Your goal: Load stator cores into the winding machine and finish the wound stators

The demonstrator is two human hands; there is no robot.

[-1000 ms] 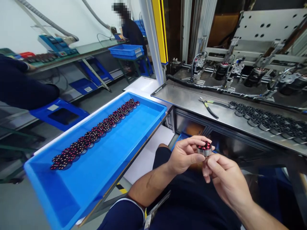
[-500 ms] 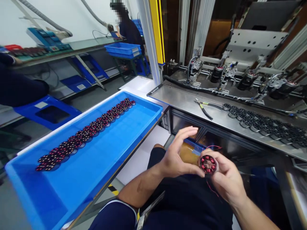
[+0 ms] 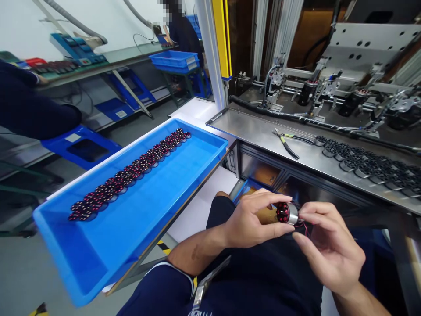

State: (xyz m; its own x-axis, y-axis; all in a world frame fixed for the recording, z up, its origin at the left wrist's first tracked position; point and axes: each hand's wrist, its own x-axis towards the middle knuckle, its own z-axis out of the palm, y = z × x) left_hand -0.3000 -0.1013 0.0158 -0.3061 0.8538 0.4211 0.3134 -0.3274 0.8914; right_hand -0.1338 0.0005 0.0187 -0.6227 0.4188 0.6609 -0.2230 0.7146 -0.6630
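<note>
Both hands meet low in front of the person's lap, just under the edge of the steel worktop (image 3: 263,134). The left hand (image 3: 250,224) has its grip clamped on a small round motor part (image 3: 285,213), a metal ring with red wire coils, thumb below and fingers over the top. Half a second ago that hand was open and off the part, which sat face-up in the right hand alone; now the part is turned on its side, its coils towards the left palm. The right hand (image 3: 329,245) has moved to the back of the part, finger and thumb pinched together on the thin red wires (image 3: 304,226) trailing from it. So the hold has passed from right hand to left, which frees the right fingers to work on the wires.

To the left, a blue tray (image 3: 138,228) carries a long row of similar wound parts (image 3: 131,169). On the worktop lie pliers (image 3: 286,142) and a line of dark unwound rings (image 3: 365,164). Another person sits at far left, and a third stands at the back bench.
</note>
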